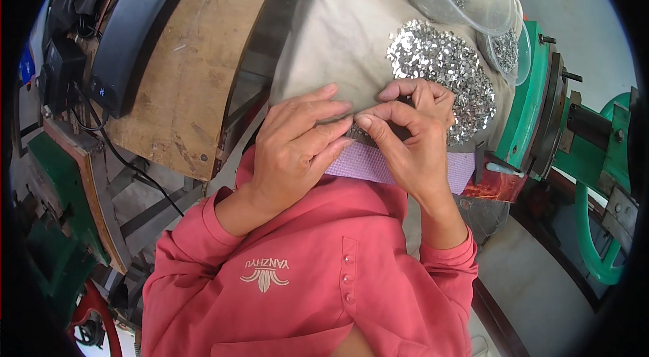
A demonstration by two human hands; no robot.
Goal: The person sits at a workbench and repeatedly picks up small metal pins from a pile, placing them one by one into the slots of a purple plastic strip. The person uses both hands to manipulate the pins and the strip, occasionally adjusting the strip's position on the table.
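Head view | your left hand, right hand: fingertips close together, grip unclear | metal pieces seemingly left; finished share unclear

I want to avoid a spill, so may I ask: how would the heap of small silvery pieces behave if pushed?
The heap would probably spread rather than shift whole, since its pieces lie loose. Each piece is likely light, being tiny. Their shine suggests they may slide easily over one another.
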